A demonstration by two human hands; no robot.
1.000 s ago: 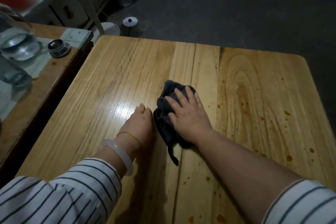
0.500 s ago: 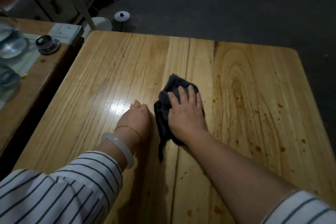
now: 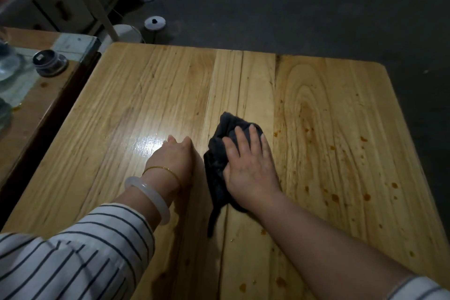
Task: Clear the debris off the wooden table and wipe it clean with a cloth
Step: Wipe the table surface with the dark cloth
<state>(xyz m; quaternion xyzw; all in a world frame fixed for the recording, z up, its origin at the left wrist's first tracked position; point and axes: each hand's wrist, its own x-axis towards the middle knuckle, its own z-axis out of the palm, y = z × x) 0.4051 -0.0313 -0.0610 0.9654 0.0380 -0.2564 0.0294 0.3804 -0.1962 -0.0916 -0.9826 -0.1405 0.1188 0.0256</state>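
Cleanup in progress on a pale varnished wooden tabletop (image 3: 146, 95): a person presses the right hand (image 3: 248, 165) flat on a crumpled dark-grey cloth (image 3: 215, 153) near the middle of the boards, fingers straight and spread, gripping nothing. The cloth lies bunched under and just left of the palm, its long axis running from far to near, with a thin tail trailing back toward the person. Scattered orange-brown spots (image 3: 334, 198) mark the planks to the right of that hand and along the near edge – the side the right arm reaches more readily – so the coming stroke would likely sweep rightward. The left hand (image 3: 174, 161), a white bangle (image 3: 148, 192) at the wrist above a striped sleeve (image 3: 73, 258), rests on the wood just beside the cloth, not touching it, fingers loosely curved and holding nothing visible. Boards to its left look glossy and unspotted. A small round dark jar (image 3: 48, 62) stands on a neighbouring table (image 3: 43, 105), well apart.
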